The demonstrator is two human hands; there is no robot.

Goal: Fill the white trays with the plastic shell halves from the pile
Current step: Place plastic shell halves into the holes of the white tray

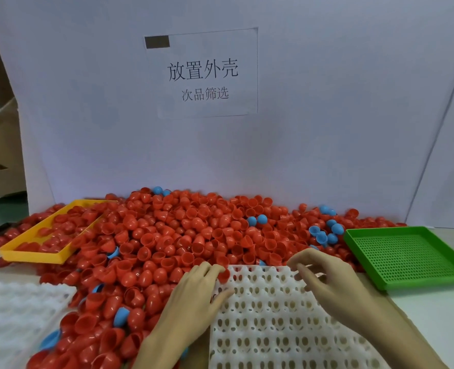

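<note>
Single head-worn wide-angle view, looking forward and down from close above the near edge of the tabletop. Faces a white backboard straight ahead. Both forearms entering from the bottom edge, close to the lens.

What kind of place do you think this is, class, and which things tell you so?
Probably a factory or workshop sorting bench. A big pile of red shell halves covers the table, a white tray with rows of holes waits to be filled, and a printed sign hangs on the partition behind.
</note>
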